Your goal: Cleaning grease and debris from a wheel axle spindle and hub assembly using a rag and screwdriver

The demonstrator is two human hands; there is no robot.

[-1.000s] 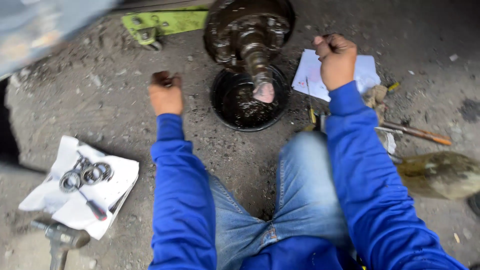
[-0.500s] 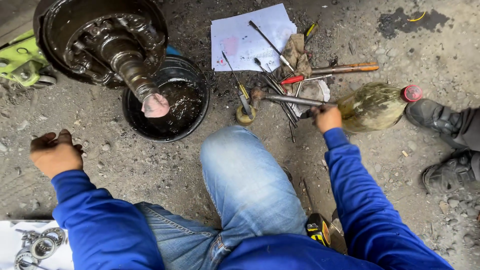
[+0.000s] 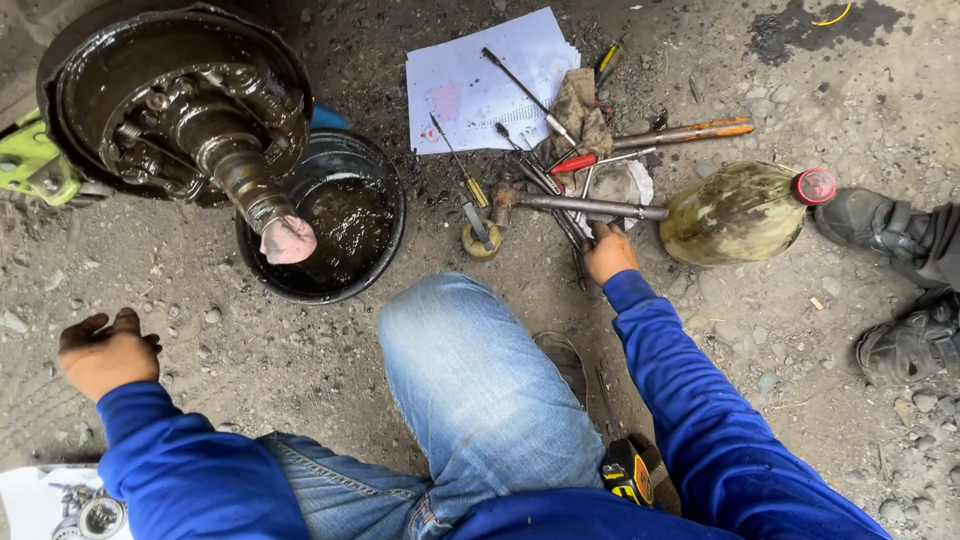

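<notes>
Since half a second ago the right hand [image 3: 608,253] has been moved from the long metal bar [image 3: 590,207] to the tool pile's near edge at twelve o'clock, its grip hidden, while the left hand [image 3: 105,352] is kept loosely curled, empty, at nine o'clock.

- Left hand [image 3: 105,350] hangs low over the floor by the left edge of view, palm down, fingers loosely curled, gripping nothing.
- Right hand [image 3: 608,252] is stretched forward, arm nearly straight, fingers bent down and hidden from view.
- Both arms in blue sleeves, spread wide either side of the raised knee.
</notes>
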